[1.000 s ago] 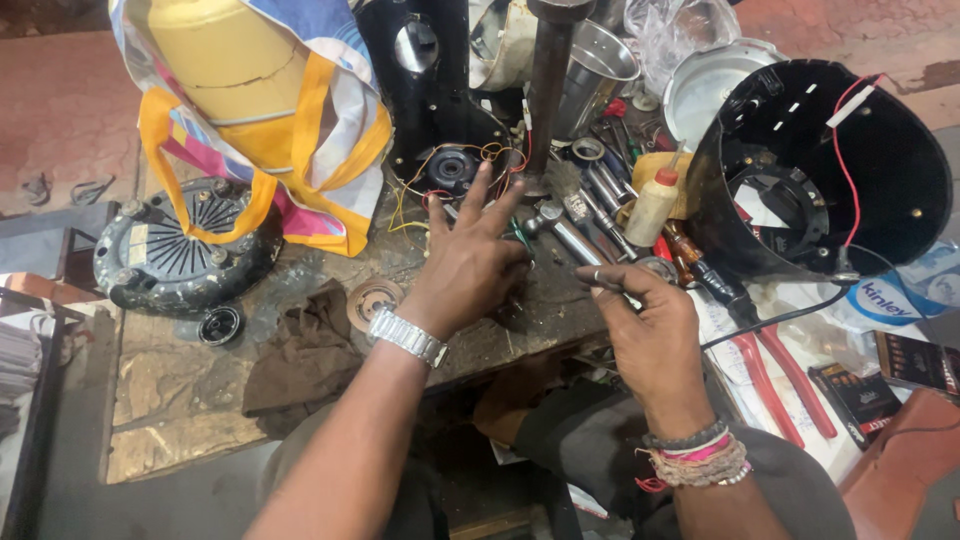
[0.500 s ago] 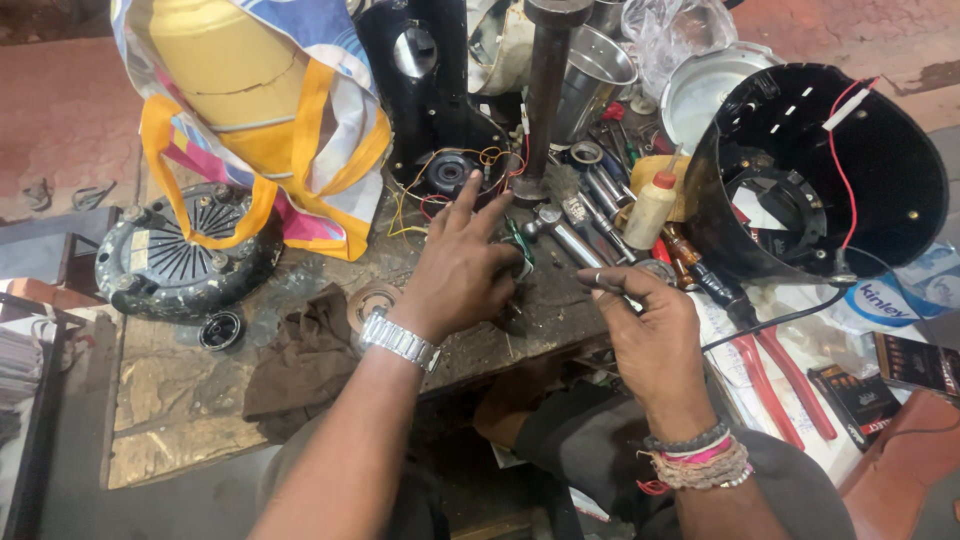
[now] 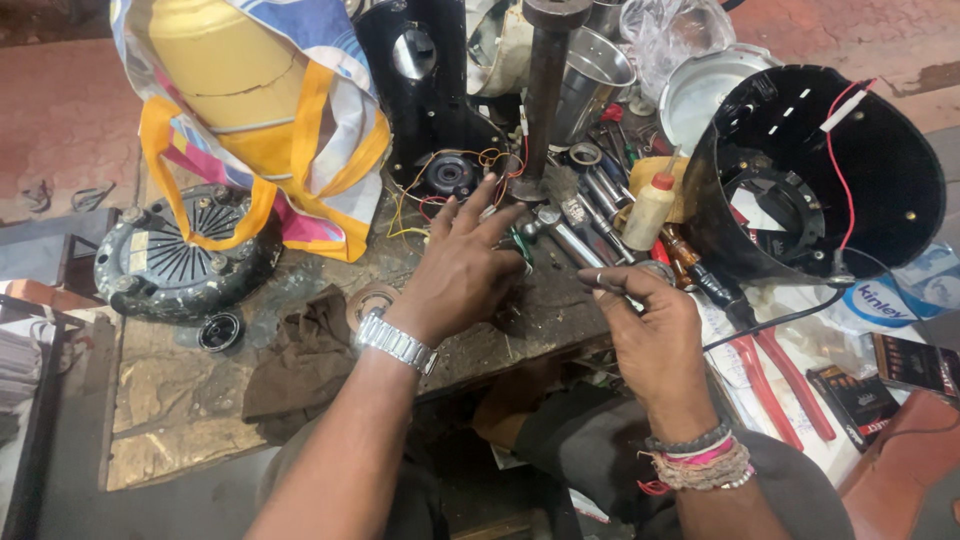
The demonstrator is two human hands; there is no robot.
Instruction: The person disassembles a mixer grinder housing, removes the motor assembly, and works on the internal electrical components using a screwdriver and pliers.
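Note:
My left hand (image 3: 462, 272), with a metal watch on its wrist, lies palm down on the cluttered workbench (image 3: 180, 400). Its fingers are apart and reach toward a tangle of coloured wires (image 3: 480, 165) and a small green part (image 3: 522, 248). My right hand (image 3: 652, 335) hovers at the bench's front edge, thumb and forefinger pinched on a thin metal tool (image 3: 612, 288) whose shape is hard to make out. Loose steel sockets (image 3: 582, 215) lie just beyond both hands.
A black round housing (image 3: 820, 170) with red and white wires lies on its side at right. Also here: a small glue bottle (image 3: 650, 208), red-handled pliers (image 3: 790, 385), an upright metal pipe (image 3: 545, 90), a yellow cylinder in a colourful bag (image 3: 250, 110), a finned black cover (image 3: 185, 255), a brown rag (image 3: 300, 360).
My left hand's spread fingers have drawn closer together and settled lower on the bench. My right hand has hardly moved and keeps its pinch.

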